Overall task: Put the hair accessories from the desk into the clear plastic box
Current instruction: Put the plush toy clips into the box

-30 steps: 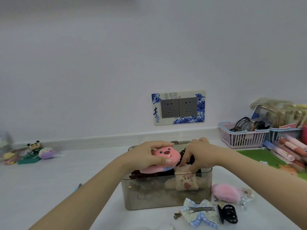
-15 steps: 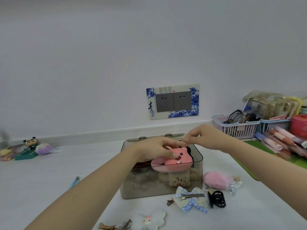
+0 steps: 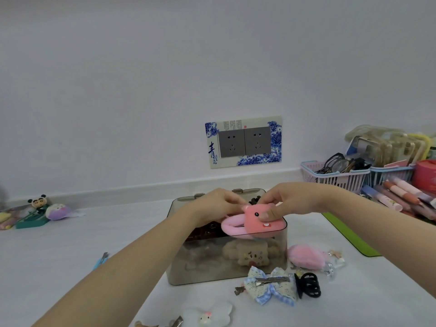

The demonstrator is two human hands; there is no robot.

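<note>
A clear smoky plastic box (image 3: 212, 272) stands open on the white desk, with a beige plush clip and dark clips inside. Over its top, my left hand (image 3: 212, 207) and my right hand (image 3: 286, 200) both hold a pink plush animal hair clip (image 3: 253, 224); my right thumb presses on its face. On the desk in front of the box lie a blue gingham bow clip (image 3: 271, 289), a black claw clip (image 3: 309, 285), a pink fluffy clip (image 3: 306, 256) and a white flower clip (image 3: 208, 317).
A small blue clip (image 3: 101, 260) lies left of the box. Toys (image 3: 40, 211) sit at the far left by the wall. Pink and blue baskets (image 3: 337, 178) with glasses, pens (image 3: 398, 197) and a green mat (image 3: 349, 234) fill the right side.
My right hand came back to the pink plush clip and now grips it together with the left hand. The clip is raised and turned over the box's right side.
</note>
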